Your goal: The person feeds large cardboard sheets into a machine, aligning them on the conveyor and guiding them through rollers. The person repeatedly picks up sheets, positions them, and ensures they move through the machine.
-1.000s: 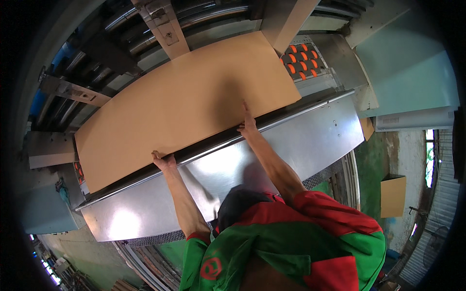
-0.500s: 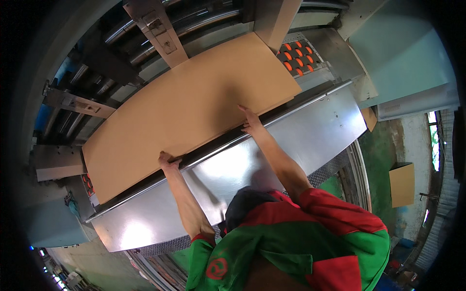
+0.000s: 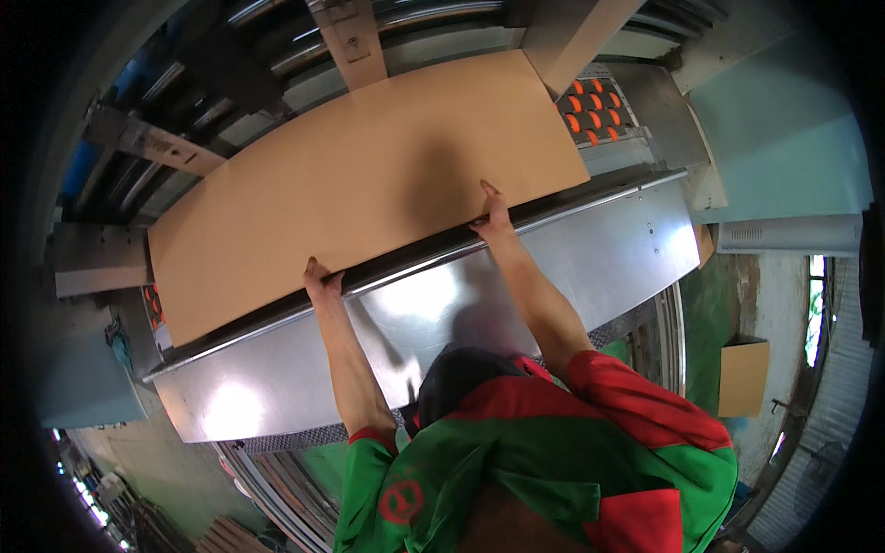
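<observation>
A wide flat sheet of brown cardboard (image 3: 304,184) lies across the machine bed, its long near edge toward me. My left hand (image 3: 321,279) grips that edge left of the middle, thumb on top and fingers curled at the edge, partly hidden. Farther right, my right hand (image 3: 495,214) holds the same edge with its thumb on the upper face and its other fingers at or under the rim. A dark gap and a metal rail (image 3: 387,278) run just below the cardboard edge. Whether more sheets lie beneath cannot be made out.
A shiny metal table (image 3: 590,249) spans the space between me and the cardboard. Upright guide bars (image 3: 355,46) and rollers stand behind the sheet. Orange wheels (image 3: 595,111) show past its right end. A brown box (image 3: 743,378) stands on the floor at the right.
The view has turned slightly, so the sheet and table look more level. Both hands stay at the near edge; the right thumb has drawn in nearer the edge. A lower layer visible at the right corner no longer shows.
</observation>
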### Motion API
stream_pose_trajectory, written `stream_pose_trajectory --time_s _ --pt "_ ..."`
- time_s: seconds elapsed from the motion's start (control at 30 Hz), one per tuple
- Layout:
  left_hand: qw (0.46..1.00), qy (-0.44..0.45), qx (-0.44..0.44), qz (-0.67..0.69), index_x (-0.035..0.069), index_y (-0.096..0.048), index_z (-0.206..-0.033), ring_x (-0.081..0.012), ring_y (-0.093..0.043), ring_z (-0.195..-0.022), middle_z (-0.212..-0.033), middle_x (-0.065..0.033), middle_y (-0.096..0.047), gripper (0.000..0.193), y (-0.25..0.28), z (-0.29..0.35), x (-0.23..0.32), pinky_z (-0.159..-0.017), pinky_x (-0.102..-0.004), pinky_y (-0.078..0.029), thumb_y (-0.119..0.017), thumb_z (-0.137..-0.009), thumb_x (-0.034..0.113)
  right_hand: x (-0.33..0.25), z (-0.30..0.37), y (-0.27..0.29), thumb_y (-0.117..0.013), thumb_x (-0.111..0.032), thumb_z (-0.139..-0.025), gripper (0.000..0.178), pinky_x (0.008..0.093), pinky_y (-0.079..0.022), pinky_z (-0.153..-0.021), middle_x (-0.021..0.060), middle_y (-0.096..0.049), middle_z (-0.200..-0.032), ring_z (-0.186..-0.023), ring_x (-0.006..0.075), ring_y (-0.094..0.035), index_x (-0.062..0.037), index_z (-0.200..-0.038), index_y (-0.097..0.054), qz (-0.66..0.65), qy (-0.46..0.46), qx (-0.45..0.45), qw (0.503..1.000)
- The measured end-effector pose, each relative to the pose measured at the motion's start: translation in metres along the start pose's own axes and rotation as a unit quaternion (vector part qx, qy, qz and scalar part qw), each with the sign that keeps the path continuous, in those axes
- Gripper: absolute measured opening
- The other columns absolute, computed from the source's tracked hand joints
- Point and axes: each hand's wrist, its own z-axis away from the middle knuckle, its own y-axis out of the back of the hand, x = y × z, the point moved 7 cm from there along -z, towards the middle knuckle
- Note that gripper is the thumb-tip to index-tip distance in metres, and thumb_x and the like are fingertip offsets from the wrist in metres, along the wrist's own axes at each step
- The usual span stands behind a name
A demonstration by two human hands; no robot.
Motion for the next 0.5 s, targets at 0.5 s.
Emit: stream_pose_trajectory --time_s 0.5 --pt "0.963 -0.141 0.109 0.200 -0.010 -0.038 -0.138 -0.0363 -0.052 -0.123 -0.139 -0.0217 -0.048 0.070 0.062 0.000 0.106 -0.099 -0.0479 -0.047 -0.066 -0.083 0.023 0.035 -0.008 -0.005 -0.054 -0.063 -0.079 0.080 0.0638 -0.018 -0.107 0.0068 -0.029 -0.155 -0.141 0.0349 -0.024 -0.0253 -0.146 -0.036 0.107 0.000 0.091 0.990"
